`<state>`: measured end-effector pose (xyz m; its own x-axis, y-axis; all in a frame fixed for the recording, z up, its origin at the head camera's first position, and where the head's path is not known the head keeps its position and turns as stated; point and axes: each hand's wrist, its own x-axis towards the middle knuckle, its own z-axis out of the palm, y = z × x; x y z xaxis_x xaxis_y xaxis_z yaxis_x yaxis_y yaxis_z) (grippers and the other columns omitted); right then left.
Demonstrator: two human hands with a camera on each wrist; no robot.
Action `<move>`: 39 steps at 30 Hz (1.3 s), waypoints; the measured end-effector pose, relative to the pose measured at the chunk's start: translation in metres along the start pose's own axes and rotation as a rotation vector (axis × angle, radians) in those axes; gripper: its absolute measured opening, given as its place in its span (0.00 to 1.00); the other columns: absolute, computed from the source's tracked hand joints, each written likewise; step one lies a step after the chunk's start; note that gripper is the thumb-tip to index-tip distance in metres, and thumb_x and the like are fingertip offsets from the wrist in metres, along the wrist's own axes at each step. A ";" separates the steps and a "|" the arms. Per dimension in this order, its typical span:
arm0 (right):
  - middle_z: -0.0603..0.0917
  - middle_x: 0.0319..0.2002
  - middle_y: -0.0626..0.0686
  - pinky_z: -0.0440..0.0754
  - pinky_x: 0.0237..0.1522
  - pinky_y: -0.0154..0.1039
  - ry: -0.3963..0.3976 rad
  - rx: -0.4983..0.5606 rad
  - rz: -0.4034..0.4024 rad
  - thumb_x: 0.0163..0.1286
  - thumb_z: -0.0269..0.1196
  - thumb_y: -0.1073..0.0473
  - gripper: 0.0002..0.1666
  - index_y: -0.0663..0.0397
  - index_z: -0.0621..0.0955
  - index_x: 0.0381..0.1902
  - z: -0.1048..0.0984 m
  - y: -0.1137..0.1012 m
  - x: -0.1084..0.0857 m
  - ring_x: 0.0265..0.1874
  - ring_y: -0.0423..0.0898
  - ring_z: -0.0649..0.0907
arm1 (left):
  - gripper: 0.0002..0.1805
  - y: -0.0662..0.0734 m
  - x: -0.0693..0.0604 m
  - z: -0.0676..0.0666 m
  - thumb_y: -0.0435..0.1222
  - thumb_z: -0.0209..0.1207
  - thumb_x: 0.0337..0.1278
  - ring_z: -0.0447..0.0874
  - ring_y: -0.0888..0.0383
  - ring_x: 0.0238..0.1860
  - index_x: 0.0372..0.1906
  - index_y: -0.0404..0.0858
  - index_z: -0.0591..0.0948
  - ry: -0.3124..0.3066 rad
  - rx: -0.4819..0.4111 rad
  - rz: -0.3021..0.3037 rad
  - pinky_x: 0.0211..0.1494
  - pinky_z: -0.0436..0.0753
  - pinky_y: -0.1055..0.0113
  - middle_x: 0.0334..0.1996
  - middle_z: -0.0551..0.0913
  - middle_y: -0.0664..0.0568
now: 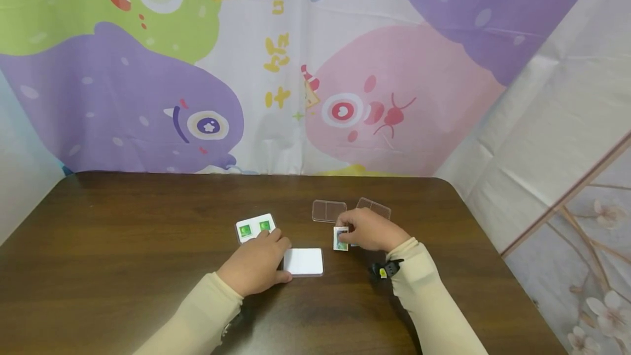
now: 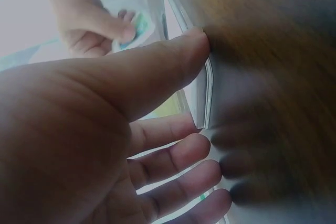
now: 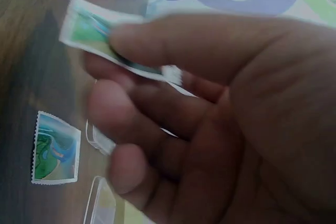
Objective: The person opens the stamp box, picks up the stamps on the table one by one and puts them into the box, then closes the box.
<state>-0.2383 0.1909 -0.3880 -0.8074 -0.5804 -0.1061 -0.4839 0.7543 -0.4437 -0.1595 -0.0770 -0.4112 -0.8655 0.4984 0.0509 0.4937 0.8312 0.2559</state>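
My left hand [image 1: 258,264] grips the left end of a flat clear case with a white insert [image 1: 304,262], thumb at its near edge and index finger at the far edge. The left wrist view shows the case [image 2: 201,103] edge-on between thumb and index finger. To the right, my right hand [image 1: 370,229] pinches a postage stamp [image 1: 337,242] between thumb and fingers, just off the case's right end. The stamp [image 3: 86,29] has a white border and a green and blue picture. Another stamp [image 3: 55,150] lies on the table; the right hand mostly hides it in the head view.
Beyond my left hand lies a white card [image 1: 253,229] bearing two green stamps. Two clear plastic case pieces, one left [image 1: 327,211] and one right [image 1: 377,207], lie past my right hand. A cartoon-printed cloth [image 1: 276,147] hangs at the brown table's [image 1: 148,234] back edge.
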 end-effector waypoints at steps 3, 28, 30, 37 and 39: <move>0.78 0.26 0.41 0.73 0.31 0.34 -0.083 0.021 -0.028 0.69 0.69 0.63 0.08 0.48 0.81 0.31 0.000 0.000 0.000 0.26 0.38 0.73 | 0.28 0.000 0.001 0.000 0.47 0.77 0.51 0.77 0.48 0.42 0.50 0.33 0.82 0.000 0.000 0.001 0.48 0.81 0.53 0.41 0.78 0.48; 0.80 0.31 0.41 0.76 0.35 0.36 -0.097 0.160 -0.141 0.72 0.67 0.60 0.03 0.47 0.83 0.37 0.013 -0.018 0.005 0.29 0.38 0.75 | 0.29 -0.001 0.001 0.000 0.48 0.77 0.51 0.78 0.48 0.43 0.51 0.34 0.82 -0.004 0.000 -0.003 0.47 0.81 0.52 0.42 0.78 0.47; 0.80 0.31 0.41 0.76 0.35 0.36 -0.127 0.204 -0.162 0.71 0.68 0.61 0.02 0.49 0.83 0.38 0.016 -0.024 0.007 0.30 0.38 0.75 | 0.29 -0.001 0.001 0.000 0.47 0.77 0.51 0.78 0.48 0.43 0.52 0.34 0.82 -0.002 -0.001 -0.003 0.48 0.81 0.53 0.43 0.79 0.47; 0.78 0.31 0.41 0.75 0.35 0.34 -0.150 0.170 -0.178 0.69 0.68 0.64 0.05 0.50 0.82 0.35 0.027 -0.035 0.010 0.30 0.37 0.75 | 0.28 0.000 0.000 0.000 0.47 0.77 0.51 0.78 0.49 0.43 0.50 0.34 0.82 0.003 -0.006 0.000 0.46 0.81 0.53 0.42 0.78 0.48; 0.78 0.30 0.42 0.75 0.34 0.34 -0.142 0.154 -0.173 0.68 0.69 0.64 0.06 0.49 0.81 0.35 0.029 -0.036 0.011 0.30 0.37 0.75 | 0.28 0.000 0.000 0.000 0.47 0.77 0.51 0.78 0.49 0.43 0.50 0.34 0.82 0.003 -0.002 -0.001 0.46 0.81 0.53 0.42 0.78 0.48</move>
<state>-0.2198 0.1488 -0.3995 -0.6568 -0.7417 -0.1362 -0.5446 0.5914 -0.5947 -0.1597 -0.0771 -0.4113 -0.8660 0.4972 0.0533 0.4930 0.8310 0.2578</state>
